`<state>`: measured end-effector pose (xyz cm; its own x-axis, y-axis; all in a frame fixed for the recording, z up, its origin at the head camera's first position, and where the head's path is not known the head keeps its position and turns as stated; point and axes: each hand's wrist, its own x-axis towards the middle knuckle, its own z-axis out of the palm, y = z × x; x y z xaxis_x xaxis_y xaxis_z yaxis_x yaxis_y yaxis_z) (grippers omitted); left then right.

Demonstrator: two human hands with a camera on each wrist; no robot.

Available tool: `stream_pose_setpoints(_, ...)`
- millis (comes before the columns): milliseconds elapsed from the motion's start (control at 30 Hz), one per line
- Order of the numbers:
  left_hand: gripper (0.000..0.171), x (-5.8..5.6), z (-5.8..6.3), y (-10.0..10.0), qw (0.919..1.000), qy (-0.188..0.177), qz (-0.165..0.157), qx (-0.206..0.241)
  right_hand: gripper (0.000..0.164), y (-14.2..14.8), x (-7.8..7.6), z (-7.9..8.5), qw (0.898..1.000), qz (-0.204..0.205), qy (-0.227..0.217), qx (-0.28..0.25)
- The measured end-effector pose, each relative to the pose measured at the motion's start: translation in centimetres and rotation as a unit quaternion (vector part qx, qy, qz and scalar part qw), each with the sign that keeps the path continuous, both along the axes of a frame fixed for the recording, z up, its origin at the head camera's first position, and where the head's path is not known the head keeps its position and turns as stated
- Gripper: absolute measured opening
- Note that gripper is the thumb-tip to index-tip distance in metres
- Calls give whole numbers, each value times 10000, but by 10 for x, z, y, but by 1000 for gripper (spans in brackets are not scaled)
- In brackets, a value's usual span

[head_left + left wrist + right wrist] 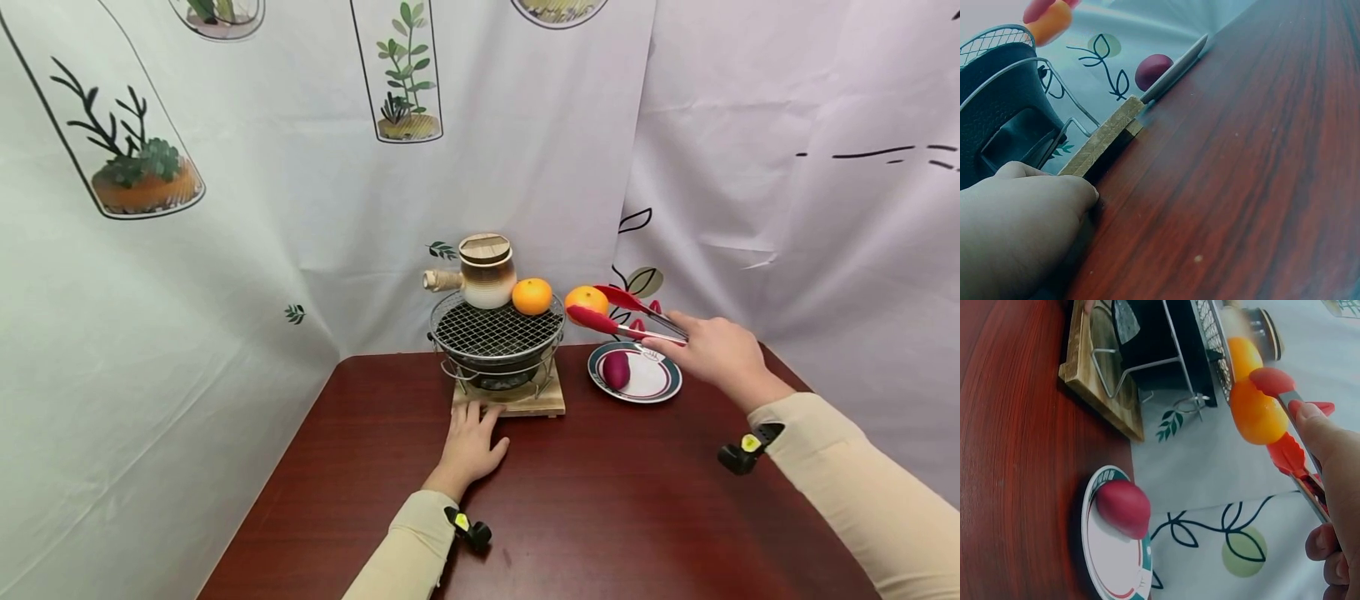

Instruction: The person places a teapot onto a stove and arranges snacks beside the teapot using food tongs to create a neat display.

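My right hand (720,354) grips a pair of tongs (1310,453) with red tips and metal arms. Between the tips hangs an orange mandarin (1259,415), off the right side of a round wire grill (501,329). A second mandarin (532,297) sits on that mesh, beside a small lidded pot (487,279) with a wrapped side handle. My left hand (471,442) rests its fingers on the front edge of the wooden board (543,402) under the grill, thumb spread out. Below the tongs, a plate (652,379) with a green rim carries a purple-red oval fruit or vegetable (617,369).
A dark red table (585,500) carries the board and plate. Thin wire legs (1147,365) hold the dark grill bowl above the board. A white cloth (300,208) printed with plants in jars hangs right behind the table.
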<state>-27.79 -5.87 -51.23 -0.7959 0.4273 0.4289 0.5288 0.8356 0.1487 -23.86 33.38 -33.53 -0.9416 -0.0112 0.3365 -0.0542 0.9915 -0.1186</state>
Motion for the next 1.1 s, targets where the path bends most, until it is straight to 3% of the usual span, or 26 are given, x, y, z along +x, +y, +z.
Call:
stream_pose_setpoints(467, 53, 0, 1, 0, 10000, 53, -7, 25, 92, -19, 4, 10, 9997, 139, 210, -44)
stream_pose_setpoints(1100, 53, 0, -2, 0, 9998, 164, -47, 56, 90, -43, 2, 13, 9994, 337, 63, -42)
